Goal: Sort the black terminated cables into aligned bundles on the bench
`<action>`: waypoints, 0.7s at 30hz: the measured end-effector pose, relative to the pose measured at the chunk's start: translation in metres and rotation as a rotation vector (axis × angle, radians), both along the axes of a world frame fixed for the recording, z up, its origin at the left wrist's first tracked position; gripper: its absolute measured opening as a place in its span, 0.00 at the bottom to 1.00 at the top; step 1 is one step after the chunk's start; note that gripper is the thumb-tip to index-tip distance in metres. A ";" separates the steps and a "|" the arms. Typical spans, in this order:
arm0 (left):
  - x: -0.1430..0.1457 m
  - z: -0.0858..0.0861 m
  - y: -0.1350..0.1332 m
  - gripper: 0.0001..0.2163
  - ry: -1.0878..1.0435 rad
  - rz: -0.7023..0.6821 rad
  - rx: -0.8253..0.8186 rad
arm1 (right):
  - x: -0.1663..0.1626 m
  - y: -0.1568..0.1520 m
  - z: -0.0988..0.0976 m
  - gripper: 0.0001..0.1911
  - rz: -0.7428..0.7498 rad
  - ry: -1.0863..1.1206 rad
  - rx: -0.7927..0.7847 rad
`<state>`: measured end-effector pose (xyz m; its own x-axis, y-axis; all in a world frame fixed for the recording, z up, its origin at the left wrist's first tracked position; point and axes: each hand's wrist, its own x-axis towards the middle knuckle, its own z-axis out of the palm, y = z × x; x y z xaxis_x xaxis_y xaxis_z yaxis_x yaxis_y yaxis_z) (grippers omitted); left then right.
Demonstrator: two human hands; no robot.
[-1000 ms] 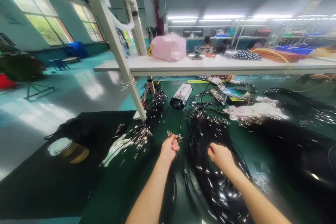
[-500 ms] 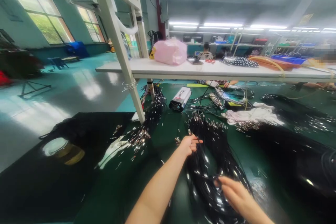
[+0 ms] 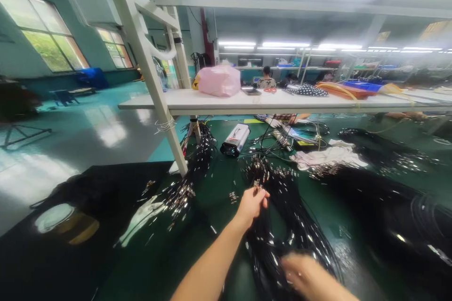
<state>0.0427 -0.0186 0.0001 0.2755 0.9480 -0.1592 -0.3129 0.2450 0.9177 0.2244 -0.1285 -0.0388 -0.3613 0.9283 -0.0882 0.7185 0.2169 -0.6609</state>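
Note:
A thick bundle of black cables (image 3: 293,225) with silvery metal ends lies on the dark green table (image 3: 219,188). My left hand (image 3: 251,204) is closed on a few cable ends at the bundle's upper left, the connectors sticking up above my fingers. My right hand (image 3: 305,276) is blurred low in the frame, resting on the near part of the same bundle; its grip cannot be made out. A second bundle of cables (image 3: 192,176) trails to the left past the white frame post (image 3: 160,103).
A white shelf (image 3: 282,101) spans above the table with a pink bag (image 3: 219,81) on it. A black and silver device (image 3: 235,140), white cloth (image 3: 328,156) and more cable heaps (image 3: 395,197) lie beyond. People sit at far benches.
My left hand moved right from the table onto the main bundle and closed on cable ends. My right hand slid down toward me along the bundle. The view tilted slightly.

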 end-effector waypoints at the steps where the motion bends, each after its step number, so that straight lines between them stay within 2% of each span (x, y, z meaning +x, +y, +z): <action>1: 0.002 0.006 -0.009 0.13 0.022 -0.052 0.030 | 0.001 0.017 0.026 0.15 -0.088 0.107 0.104; 3: 0.007 0.018 -0.024 0.13 0.066 -0.162 0.091 | 0.000 0.050 0.078 0.20 -0.213 0.326 0.270; 4: 0.009 0.023 -0.031 0.14 0.085 -0.214 0.116 | -0.003 0.064 0.102 0.21 -0.219 0.407 0.325; 6: 0.014 0.033 -0.040 0.14 0.096 -0.282 0.135 | -0.013 0.084 0.135 0.21 -0.096 0.450 0.330; 8: 0.016 0.039 -0.044 0.15 0.089 -0.284 0.117 | -0.030 0.092 0.151 0.20 0.074 0.398 0.183; 11: 0.013 0.045 -0.044 0.16 0.074 -0.178 0.059 | -0.056 0.089 0.155 0.20 0.195 0.327 -0.026; 13: 0.008 0.048 -0.044 0.16 0.058 -0.170 0.040 | -0.066 0.087 0.154 0.20 0.174 0.376 -0.080; 16: 0.001 0.056 -0.040 0.14 -0.003 -0.218 0.074 | -0.065 0.087 0.153 0.20 0.096 0.574 -0.119; 18: -0.002 0.063 -0.035 0.13 -0.077 -0.162 0.102 | -0.058 0.087 0.144 0.19 0.050 0.738 -0.086; 21: -0.003 0.070 -0.026 0.13 -0.180 -0.036 0.117 | -0.052 0.077 0.116 0.20 0.031 0.902 -0.114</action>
